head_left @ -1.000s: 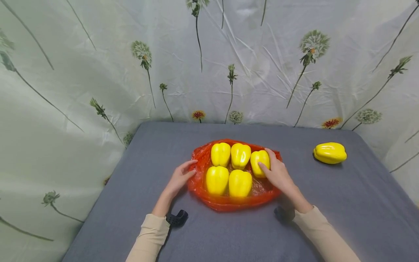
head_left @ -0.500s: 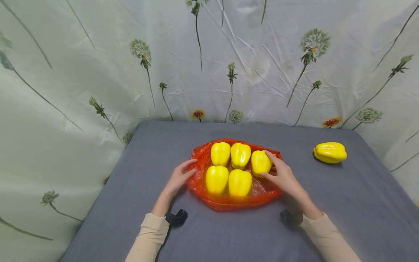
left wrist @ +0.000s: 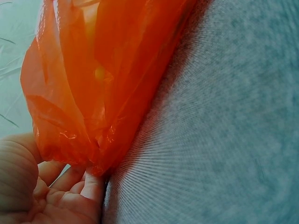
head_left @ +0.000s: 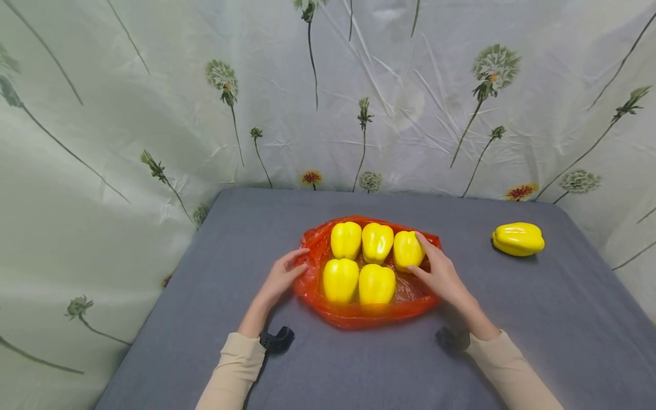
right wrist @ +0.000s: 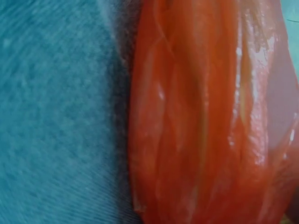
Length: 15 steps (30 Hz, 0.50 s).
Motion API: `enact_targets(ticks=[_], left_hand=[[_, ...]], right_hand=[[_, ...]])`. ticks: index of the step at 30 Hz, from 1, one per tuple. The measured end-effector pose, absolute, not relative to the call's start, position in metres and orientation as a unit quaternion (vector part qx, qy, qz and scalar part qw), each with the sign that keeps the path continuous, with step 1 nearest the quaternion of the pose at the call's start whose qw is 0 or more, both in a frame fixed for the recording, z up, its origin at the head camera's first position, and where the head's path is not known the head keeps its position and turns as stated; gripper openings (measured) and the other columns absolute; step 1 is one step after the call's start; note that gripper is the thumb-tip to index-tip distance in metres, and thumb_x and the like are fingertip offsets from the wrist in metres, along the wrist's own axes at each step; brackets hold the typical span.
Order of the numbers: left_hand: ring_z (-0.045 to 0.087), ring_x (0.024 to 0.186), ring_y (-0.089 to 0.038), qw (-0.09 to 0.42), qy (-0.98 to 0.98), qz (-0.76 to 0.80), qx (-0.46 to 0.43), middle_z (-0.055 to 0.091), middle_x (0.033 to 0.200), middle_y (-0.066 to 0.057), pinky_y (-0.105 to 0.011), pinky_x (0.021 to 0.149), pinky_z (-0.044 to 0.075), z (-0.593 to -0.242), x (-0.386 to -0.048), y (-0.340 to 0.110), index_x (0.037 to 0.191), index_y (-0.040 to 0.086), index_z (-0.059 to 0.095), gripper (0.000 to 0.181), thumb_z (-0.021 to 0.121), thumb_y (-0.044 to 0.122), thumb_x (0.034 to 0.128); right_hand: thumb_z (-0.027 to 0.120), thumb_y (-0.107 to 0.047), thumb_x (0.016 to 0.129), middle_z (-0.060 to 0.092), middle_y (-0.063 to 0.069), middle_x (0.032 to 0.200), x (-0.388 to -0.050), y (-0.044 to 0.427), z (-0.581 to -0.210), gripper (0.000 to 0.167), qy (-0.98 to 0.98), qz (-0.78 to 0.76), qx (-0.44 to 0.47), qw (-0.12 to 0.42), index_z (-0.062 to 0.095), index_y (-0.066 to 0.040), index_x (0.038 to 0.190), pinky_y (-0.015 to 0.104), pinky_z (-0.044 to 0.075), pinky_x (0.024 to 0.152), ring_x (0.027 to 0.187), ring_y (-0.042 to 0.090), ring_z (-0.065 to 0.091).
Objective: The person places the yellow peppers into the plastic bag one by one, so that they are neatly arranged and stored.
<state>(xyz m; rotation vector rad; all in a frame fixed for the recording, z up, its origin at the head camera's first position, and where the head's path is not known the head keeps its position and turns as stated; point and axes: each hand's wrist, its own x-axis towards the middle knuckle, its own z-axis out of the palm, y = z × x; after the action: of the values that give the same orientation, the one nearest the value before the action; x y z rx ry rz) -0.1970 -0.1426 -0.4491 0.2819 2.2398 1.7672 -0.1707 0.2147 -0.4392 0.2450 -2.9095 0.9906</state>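
A red plastic bag [head_left: 359,322] lies spread with its mouth facing up, and several yellow bell peppers stand inside it in two rows. My right hand [head_left: 442,276] holds the bell pepper [head_left: 407,247] at the right end of the far row, thumb at its near side and fingers at its right. At the bag's left edge, my left hand [head_left: 279,278] grips the plastic. In the left wrist view the red bag [left wrist: 98,88] bunches between the thumb and fingers of the left hand [left wrist: 60,200]. Red plastic [right wrist: 196,112] fills most of the right wrist view, hiding the right fingers.
Another yellow bell pepper [head_left: 519,239] lies on its side on the grey-covered table [head_left: 348,376], to the right of the bag. A curtain [head_left: 328,136] with printed flowers hangs behind and to the left. Dark bands [head_left: 277,340] sit at the wrists.
My right thumb has shifted from the pepper's front to its lower right side. That pepper has moved slightly to the far side within the bag. The left hand stays in place.
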Motion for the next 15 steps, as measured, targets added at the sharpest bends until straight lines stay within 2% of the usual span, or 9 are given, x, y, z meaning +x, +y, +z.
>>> enact_targets(ticks=[11,15], left_hand=[[0.052,0.123,-0.032,0.123,0.766,0.623,0.103,0.044,0.144,-0.014,-0.032,0.097,0.05,-0.481,-0.212,-0.147,0.136,0.009,0.047,0.043,0.055,0.019,0.0941],[0.053,0.122,-0.03,0.118,0.766,0.623,0.103,0.046,0.143,-0.013,-0.028,0.096,0.051,-0.482,-0.212,-0.147,0.134,0.01,0.049,0.043,0.057,0.02,0.0933]], right_hand=[[0.066,-0.023,0.087,0.032,0.023,0.149,-0.172,0.215,-0.439,0.081,-0.941,0.327,0.079,0.023,0.017,-0.01,0.15,0.059,0.035,0.105,0.131,0.04,0.037],[0.065,-0.026,0.087,0.036,0.022,0.146,-0.168,0.217,-0.436,0.081,-0.939,0.335,0.076,0.012,0.017,-0.012,0.151,0.055,0.044,0.099,0.12,0.037,0.046]])
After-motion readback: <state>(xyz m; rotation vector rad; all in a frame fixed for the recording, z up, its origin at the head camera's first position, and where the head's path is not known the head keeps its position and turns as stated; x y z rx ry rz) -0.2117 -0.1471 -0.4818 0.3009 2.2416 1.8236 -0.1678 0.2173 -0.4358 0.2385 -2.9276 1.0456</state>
